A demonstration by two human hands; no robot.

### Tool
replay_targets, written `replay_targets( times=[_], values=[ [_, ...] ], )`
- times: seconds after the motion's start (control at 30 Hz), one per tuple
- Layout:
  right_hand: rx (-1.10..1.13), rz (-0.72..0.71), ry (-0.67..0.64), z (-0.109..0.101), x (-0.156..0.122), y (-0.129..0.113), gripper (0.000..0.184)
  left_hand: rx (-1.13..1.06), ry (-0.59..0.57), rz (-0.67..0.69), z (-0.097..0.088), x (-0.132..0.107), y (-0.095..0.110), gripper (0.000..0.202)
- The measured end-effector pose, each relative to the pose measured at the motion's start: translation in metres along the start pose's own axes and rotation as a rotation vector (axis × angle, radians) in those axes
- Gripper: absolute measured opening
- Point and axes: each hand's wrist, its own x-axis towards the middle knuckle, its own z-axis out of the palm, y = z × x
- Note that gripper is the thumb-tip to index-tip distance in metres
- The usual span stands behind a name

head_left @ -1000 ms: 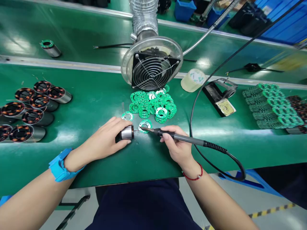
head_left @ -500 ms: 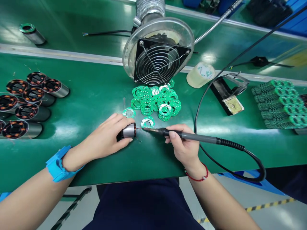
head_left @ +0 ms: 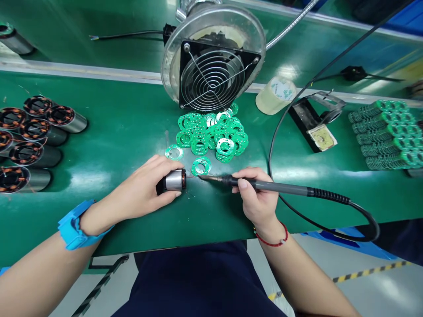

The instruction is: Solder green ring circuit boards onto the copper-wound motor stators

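My left hand (head_left: 145, 189) is wrapped round a small silver motor stator (head_left: 173, 180) lying on its side on the green bench, its copper-wound end facing right. My right hand (head_left: 256, 200) grips a grey soldering iron (head_left: 274, 187) like a pen. The iron's tip sits at the stator's right end, close to a thin wire sticking out there. A green ring-shaped circuit board (head_left: 201, 166) lies flat just behind the tip, another ring board (head_left: 174, 152) behind my left fingers.
A heap of green ring boards (head_left: 211, 136) lies in front of a fume fan (head_left: 213, 75). Several wound stators (head_left: 33, 141) lie at the left, stacked green boards (head_left: 386, 136) at the right. A soldering iron stand (head_left: 315, 121) and tape roll (head_left: 276, 94) stand behind the iron's cable (head_left: 330, 229).
The head view shifted, so everything sits slightly lower and left. The iron's tip moved from over the loose ring board down to the stator's wire end. Both hands keep their grip.
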Motion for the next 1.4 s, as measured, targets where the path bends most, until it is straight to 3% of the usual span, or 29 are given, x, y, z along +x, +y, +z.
replay_targets(
  times=[0.8, 1.4],
  values=[
    [0.088, -0.094, 0.005, -0.0005, 0.0001, 0.0021, 0.009, 0.061, 0.037, 0.093, 0.0061, 0.0036, 0.0027, 0.032],
    [0.103, -0.109, 0.019, -0.0005, -0.0017, 0.0035, 0.008, 0.085, 0.025, 0.065, 0.0069, 0.0052, 0.0036, 0.033]
  ],
)
